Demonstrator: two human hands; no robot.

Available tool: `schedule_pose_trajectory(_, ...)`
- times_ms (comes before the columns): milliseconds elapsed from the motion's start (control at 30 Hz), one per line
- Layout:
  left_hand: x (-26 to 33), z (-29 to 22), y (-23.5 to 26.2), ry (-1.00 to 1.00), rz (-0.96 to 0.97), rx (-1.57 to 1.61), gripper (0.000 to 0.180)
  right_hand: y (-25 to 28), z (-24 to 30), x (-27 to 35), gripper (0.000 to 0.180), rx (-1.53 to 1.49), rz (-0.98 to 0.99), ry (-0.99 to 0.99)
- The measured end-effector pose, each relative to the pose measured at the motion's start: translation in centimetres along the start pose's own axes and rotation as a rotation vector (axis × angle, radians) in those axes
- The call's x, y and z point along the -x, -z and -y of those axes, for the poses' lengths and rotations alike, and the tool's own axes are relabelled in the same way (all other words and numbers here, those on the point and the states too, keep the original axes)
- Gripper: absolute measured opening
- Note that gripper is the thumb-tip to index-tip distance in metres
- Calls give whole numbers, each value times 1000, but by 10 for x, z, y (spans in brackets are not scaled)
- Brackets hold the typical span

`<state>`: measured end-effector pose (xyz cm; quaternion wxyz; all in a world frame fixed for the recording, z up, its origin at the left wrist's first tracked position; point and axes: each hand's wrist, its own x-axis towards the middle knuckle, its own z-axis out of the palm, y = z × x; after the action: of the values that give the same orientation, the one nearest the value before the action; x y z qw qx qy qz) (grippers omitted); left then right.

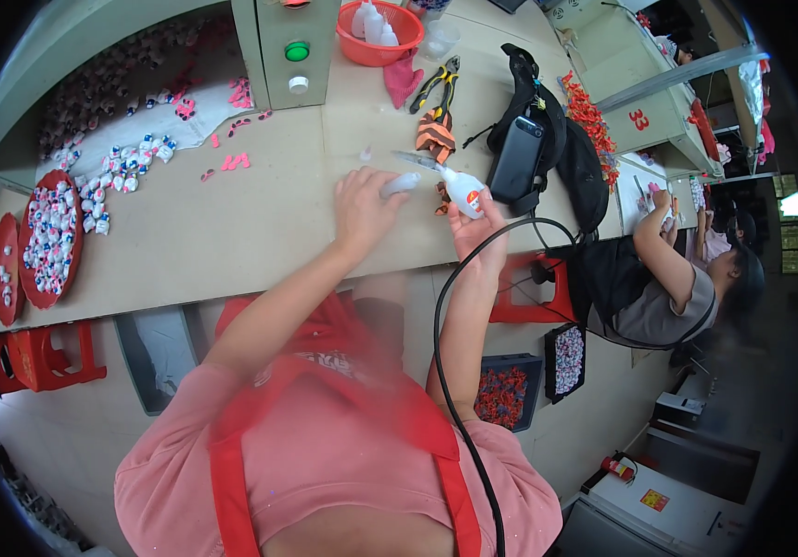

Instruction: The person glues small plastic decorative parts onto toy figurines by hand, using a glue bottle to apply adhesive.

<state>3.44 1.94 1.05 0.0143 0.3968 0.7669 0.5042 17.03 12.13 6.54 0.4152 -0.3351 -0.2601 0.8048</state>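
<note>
My right hand (pixel 479 230) grips a white squeeze bottle (pixel 463 191) with an orange mark, its narrow tip pointing up and left over the table. The fingers of my left hand (pixel 364 212) are closed on a small whitish translucent piece (pixel 401 185), which looks like a cap or a small bottle; its far end is hidden in the fingers. A short gap separates the two pieces. Just beyond the bottle tip lies a pointed metal blade (pixel 415 160). Beside it is an orange-and-brown striped bundle (pixel 435 136).
Yellow-and-black pliers (pixel 436 85), a pink cloth (pixel 403 80) and a red basket (pixel 347 44) of white bottles lie farther back. A phone (pixel 517 160) rests on a black bag (pixel 577 153). Red trays (pixel 72 243) hold small white figures. A co-worker (pixel 663 288) sits at right.
</note>
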Motion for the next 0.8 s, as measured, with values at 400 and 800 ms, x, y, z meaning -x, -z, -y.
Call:
schedule_pose_trajectory(400,0,2,-3,-15,-21,-19,26,-2,-15,-21,42,-644,246,-300)
schedule_pose_trajectory(800,-1,-2,-2,-46,-25,-45,26,-27,-4,-20,40,-485,482,-174)
